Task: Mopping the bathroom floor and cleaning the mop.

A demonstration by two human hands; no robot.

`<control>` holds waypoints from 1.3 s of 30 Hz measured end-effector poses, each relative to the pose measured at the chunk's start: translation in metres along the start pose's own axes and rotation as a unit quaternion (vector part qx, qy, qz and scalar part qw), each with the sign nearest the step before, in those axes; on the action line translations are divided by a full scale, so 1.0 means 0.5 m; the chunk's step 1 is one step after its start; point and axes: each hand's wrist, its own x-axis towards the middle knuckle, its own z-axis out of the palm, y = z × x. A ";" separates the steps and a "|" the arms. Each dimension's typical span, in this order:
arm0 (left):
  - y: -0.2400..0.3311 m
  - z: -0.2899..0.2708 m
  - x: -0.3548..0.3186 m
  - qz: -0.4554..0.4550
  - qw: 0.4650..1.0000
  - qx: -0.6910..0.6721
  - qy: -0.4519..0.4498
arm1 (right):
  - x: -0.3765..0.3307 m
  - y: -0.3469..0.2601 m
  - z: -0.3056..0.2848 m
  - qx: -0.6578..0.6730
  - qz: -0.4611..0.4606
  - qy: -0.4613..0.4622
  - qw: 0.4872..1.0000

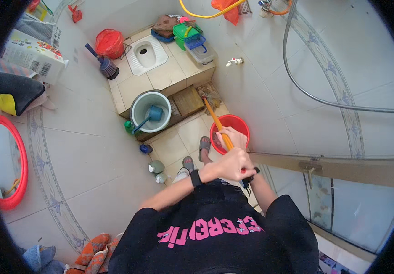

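I'm standing in a tiled washroom: squat toilet at the far end, wall tap right, red-framed mirror left.

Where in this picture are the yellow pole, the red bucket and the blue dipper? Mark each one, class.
Yellow pole (215, 118): head view, on its bare shaft.
Red bucket (240, 123): head view, on its inner wall.
Blue dipper (156, 113): head view, on its cup.
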 end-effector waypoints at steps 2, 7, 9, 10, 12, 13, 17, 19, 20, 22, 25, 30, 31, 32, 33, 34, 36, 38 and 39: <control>0.035 -0.004 -0.018 0.000 0.999 -0.028 -0.024 | -0.044 -0.033 -0.008 -0.023 0.023 0.051 0.998; 0.089 -0.002 -0.087 -0.016 0.997 -0.064 -0.030 | -0.107 -0.053 -0.008 -0.043 0.020 0.047 0.998; 0.077 0.008 -0.101 -0.066 0.996 -0.059 -0.017 | -0.103 -0.039 0.006 -0.054 0.014 -0.012 0.998; 0.066 0.014 -0.104 -0.091 0.995 -0.033 -0.010 | -0.097 -0.030 0.017 -0.039 -0.013 -0.007 0.999; 0.051 0.024 -0.113 -0.103 0.994 -0.033 0.033 | -0.083 -0.013 0.039 -0.036 -0.002 -0.023 0.999; 0.041 0.024 -0.115 -0.098 0.994 -0.009 0.053 | -0.074 -0.003 0.046 -0.024 -0.037 0.014 0.999; 0.035 0.039 -0.123 -0.086 0.992 0.026 0.090 | -0.076 0.028 0.052 -0.009 -0.082 -0.027 0.996; 0.042 0.062 -0.126 -0.093 0.993 0.043 0.062 | -0.095 0.047 0.042 -0.019 -0.130 -0.006 0.991; 0.045 0.080 -0.126 -0.068 0.994 0.041 0.069 | -0.107 0.058 0.036 -0.017 -0.136 -0.019 0.990; 0.049 0.121 -0.128 -0.051 0.998 0.018 0.020 | -0.139 0.077 0.030 -0.019 -0.115 -0.067 0.991; 0.043 0.177 -0.136 -0.035 0.999 0.038 -0.016 | -0.188 0.109 0.032 -0.016 -0.108 -0.050 0.993; 0.006 0.238 -0.144 -0.023 0.985 0.007 -0.169 | -0.245 0.155 0.055 -0.041 -0.041 -0.063 0.996; -0.006 0.247 -0.143 -0.023 0.979 0.030 -0.201 | -0.249 0.163 0.061 -0.032 -0.029 -0.044 0.998; -0.021 0.252 -0.141 -0.010 0.981 0.020 -0.192 | -0.248 0.172 0.067 -0.024 -0.030 -0.040 0.998; -0.036 0.253 -0.139 -0.014 0.979 0.014 -0.201 | -0.243 0.178 0.075 -0.022 -0.017 -0.034 0.999; -0.053 0.251 -0.135 -0.020 0.976 0.000 -0.215 | -0.232 0.184 0.082 -0.044 0.017 -0.049 0.998; -0.090 0.225 -0.126 -0.039 0.968 -0.005 -0.247 | -0.195 0.188 0.100 -0.018 0.014 -0.016 1.000; -0.130 0.176 -0.113 -0.008 0.978 0.023 -0.207 | -0.138 0.183 0.122 0.019 0.021 0.024 0.999; -0.147 0.144 -0.109 -0.018 0.980 0.023 -0.197 | -0.100 0.178 0.134 0.026 0.020 0.035 0.999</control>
